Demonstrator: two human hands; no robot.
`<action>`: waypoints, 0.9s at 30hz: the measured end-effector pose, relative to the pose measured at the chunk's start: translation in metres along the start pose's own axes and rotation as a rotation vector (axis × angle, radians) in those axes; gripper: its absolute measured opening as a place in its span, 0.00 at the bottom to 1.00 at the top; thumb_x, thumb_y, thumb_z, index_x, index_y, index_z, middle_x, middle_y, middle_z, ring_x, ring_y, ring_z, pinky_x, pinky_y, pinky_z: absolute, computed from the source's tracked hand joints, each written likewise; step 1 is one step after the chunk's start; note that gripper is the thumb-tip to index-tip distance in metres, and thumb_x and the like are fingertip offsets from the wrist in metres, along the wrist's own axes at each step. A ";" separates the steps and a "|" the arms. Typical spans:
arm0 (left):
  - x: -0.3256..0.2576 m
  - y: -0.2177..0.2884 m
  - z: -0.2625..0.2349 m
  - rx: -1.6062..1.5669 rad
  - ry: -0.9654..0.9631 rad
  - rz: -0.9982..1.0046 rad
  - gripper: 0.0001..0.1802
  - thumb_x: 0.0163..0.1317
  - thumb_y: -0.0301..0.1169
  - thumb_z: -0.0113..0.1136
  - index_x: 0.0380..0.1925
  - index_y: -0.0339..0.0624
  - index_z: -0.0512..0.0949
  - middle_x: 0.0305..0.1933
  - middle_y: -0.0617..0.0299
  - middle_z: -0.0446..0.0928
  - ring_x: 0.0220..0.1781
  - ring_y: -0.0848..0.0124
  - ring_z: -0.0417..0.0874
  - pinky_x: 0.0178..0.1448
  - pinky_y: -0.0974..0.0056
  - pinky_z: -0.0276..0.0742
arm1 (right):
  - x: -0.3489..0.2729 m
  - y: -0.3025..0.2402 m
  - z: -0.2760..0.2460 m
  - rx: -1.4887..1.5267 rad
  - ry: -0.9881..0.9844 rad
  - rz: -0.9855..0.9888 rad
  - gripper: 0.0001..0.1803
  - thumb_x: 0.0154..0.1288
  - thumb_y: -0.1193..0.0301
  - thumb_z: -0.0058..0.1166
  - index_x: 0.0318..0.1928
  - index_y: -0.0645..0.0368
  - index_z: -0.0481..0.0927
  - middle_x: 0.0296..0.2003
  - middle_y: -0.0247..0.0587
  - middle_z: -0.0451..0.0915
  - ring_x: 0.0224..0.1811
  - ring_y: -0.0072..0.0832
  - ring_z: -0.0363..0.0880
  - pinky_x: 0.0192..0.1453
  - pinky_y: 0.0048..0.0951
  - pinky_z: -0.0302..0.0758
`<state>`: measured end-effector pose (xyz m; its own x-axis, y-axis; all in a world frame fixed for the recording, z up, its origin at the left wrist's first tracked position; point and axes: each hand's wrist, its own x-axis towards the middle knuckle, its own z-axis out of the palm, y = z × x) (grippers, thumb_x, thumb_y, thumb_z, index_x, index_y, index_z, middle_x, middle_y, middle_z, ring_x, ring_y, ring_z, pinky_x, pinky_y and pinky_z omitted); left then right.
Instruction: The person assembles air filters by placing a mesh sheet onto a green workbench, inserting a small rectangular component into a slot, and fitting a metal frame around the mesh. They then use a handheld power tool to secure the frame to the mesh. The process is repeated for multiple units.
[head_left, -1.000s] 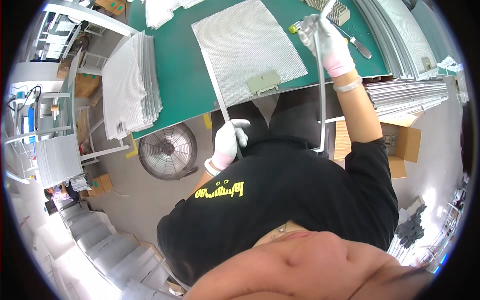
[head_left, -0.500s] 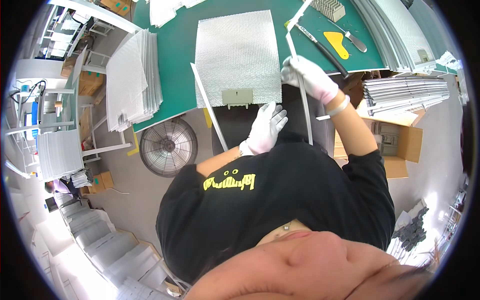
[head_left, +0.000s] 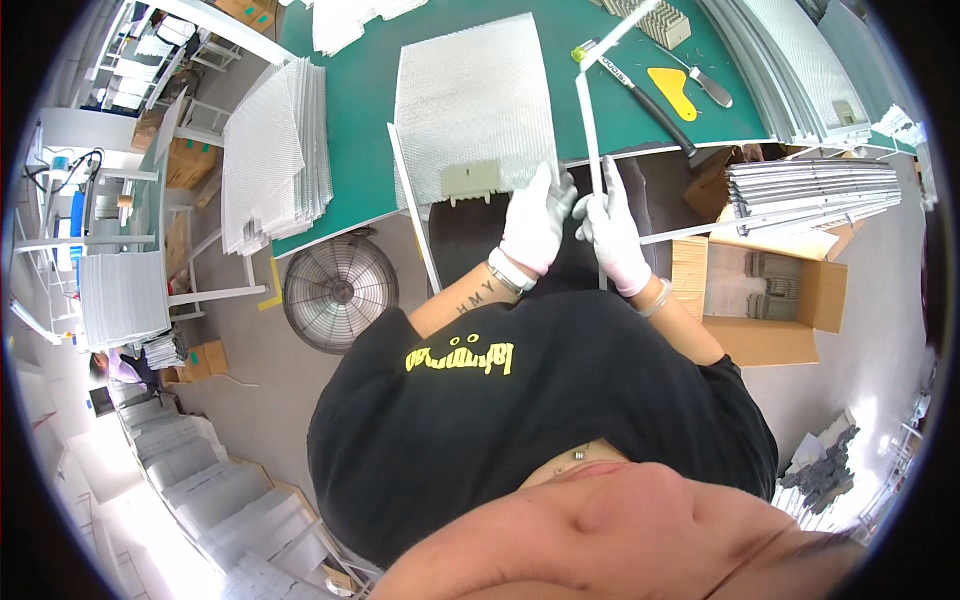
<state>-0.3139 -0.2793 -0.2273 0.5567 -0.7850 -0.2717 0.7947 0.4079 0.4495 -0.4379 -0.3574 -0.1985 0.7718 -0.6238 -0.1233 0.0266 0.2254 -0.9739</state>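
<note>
My left hand (head_left: 533, 222), in a white glove, is at the near right corner of a silvery mesh panel (head_left: 470, 95). Its fingers close around that corner, partly hidden. The panel lies on the green table, overhanging the near edge, with a grey-beige clip (head_left: 470, 182) on its near side. My gloved right hand (head_left: 615, 240) is wrapped round a long white strip (head_left: 588, 120), index finger pointing away from me. This strip bends at its far end beside the hammer. Along the panel's left side a second white strip (head_left: 415, 205) slants down toward my body.
Mesh panels (head_left: 270, 155) are stacked at the table's left. A hammer (head_left: 650, 105), yellow scraper (head_left: 672, 92), screwdriver (head_left: 712, 85) and beige clips (head_left: 655, 22) lie at right. Below are a floor fan (head_left: 341, 293), an open carton (head_left: 765, 300) and bundled strips (head_left: 815, 190).
My left hand has risen and turned to the panel's near right corner. My right hand has slid down the strip toward me, closer to the left. The panel has shifted slightly left.
</note>
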 end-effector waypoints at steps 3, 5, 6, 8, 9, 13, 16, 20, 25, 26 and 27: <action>0.029 0.021 0.018 0.296 -0.303 0.175 0.19 0.78 0.25 0.42 0.65 0.35 0.69 0.63 0.51 0.76 0.67 0.62 0.76 0.75 0.58 0.71 | 0.003 0.001 -0.001 0.185 -0.049 -0.006 0.35 0.83 0.65 0.41 0.81 0.57 0.46 0.32 0.32 0.72 0.27 0.14 0.67 0.35 0.18 0.74; 0.053 0.025 0.021 0.764 -0.234 0.235 0.17 0.76 0.25 0.47 0.62 0.33 0.70 0.61 0.51 0.77 0.63 0.61 0.78 0.71 0.60 0.74 | 0.012 -0.004 0.001 0.237 -0.127 -0.020 0.35 0.82 0.65 0.41 0.81 0.58 0.46 0.32 0.32 0.72 0.27 0.14 0.67 0.35 0.18 0.74; 0.069 0.027 0.025 0.998 -0.197 0.263 0.17 0.75 0.25 0.49 0.61 0.32 0.70 0.60 0.50 0.78 0.61 0.61 0.79 0.69 0.61 0.75 | 0.017 0.002 0.000 0.285 -0.174 -0.008 0.36 0.82 0.63 0.44 0.81 0.58 0.46 0.32 0.31 0.71 0.25 0.14 0.66 0.34 0.19 0.75; 0.102 0.031 0.034 1.469 -0.113 0.320 0.17 0.74 0.26 0.54 0.59 0.29 0.71 0.58 0.50 0.79 0.57 0.61 0.82 0.64 0.64 0.78 | 0.023 0.003 -0.002 0.348 -0.172 -0.002 0.37 0.82 0.62 0.45 0.81 0.58 0.46 0.31 0.31 0.71 0.24 0.14 0.65 0.34 0.19 0.75; 0.118 0.030 0.025 1.031 -0.167 0.295 0.17 0.73 0.26 0.56 0.58 0.30 0.71 0.56 0.50 0.80 0.56 0.61 0.82 0.62 0.64 0.79 | 0.025 0.002 -0.001 0.383 -0.185 0.003 0.37 0.82 0.61 0.46 0.81 0.58 0.46 0.31 0.31 0.71 0.23 0.14 0.64 0.34 0.19 0.75; 0.136 0.024 0.007 0.895 -0.184 0.409 0.15 0.72 0.27 0.58 0.55 0.31 0.73 0.53 0.50 0.81 0.54 0.63 0.83 0.58 0.64 0.80 | 0.021 0.000 -0.004 0.362 -0.198 0.020 0.37 0.81 0.62 0.46 0.81 0.58 0.47 0.29 0.31 0.71 0.22 0.14 0.65 0.33 0.20 0.76; 0.112 0.029 0.045 1.281 -0.118 0.483 0.14 0.73 0.25 0.57 0.55 0.31 0.73 0.51 0.51 0.80 0.53 0.65 0.83 0.57 0.64 0.82 | 0.014 -0.003 -0.004 0.152 -0.096 0.052 0.35 0.81 0.65 0.44 0.81 0.59 0.49 0.28 0.31 0.71 0.23 0.15 0.67 0.32 0.21 0.76; 0.142 0.025 0.013 0.879 -0.111 0.472 0.12 0.71 0.23 0.58 0.52 0.32 0.75 0.44 0.52 0.83 0.45 0.67 0.86 0.48 0.65 0.84 | 0.010 -0.009 0.003 0.070 -0.103 0.055 0.33 0.81 0.66 0.42 0.81 0.59 0.50 0.28 0.32 0.72 0.23 0.15 0.68 0.33 0.21 0.76; 0.122 0.020 0.032 1.043 -0.084 0.491 0.12 0.72 0.27 0.58 0.52 0.35 0.78 0.41 0.54 0.84 0.45 0.68 0.86 0.46 0.64 0.84 | 0.037 -0.022 -0.004 0.089 -0.102 0.031 0.33 0.81 0.68 0.41 0.80 0.59 0.51 0.28 0.33 0.73 0.23 0.17 0.69 0.32 0.20 0.75; 0.118 0.022 0.036 1.185 -0.083 0.539 0.12 0.72 0.28 0.58 0.52 0.35 0.78 0.41 0.55 0.84 0.46 0.69 0.86 0.46 0.64 0.84 | 0.045 -0.026 -0.007 0.042 -0.125 0.052 0.32 0.81 0.67 0.42 0.80 0.59 0.53 0.28 0.34 0.74 0.22 0.16 0.69 0.30 0.19 0.73; 0.116 0.025 0.041 0.802 -0.056 0.358 0.13 0.73 0.29 0.58 0.53 0.35 0.77 0.42 0.55 0.83 0.47 0.68 0.85 0.50 0.62 0.83 | 0.059 -0.028 -0.010 0.012 -0.151 0.041 0.31 0.81 0.66 0.42 0.79 0.60 0.55 0.31 0.36 0.76 0.25 0.18 0.72 0.33 0.21 0.75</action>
<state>-0.2395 -0.3789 -0.2126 0.7101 -0.7033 0.0328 0.1532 0.1999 0.9678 -0.3995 -0.4080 -0.1808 0.8591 -0.4945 -0.1321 0.0002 0.2583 -0.9661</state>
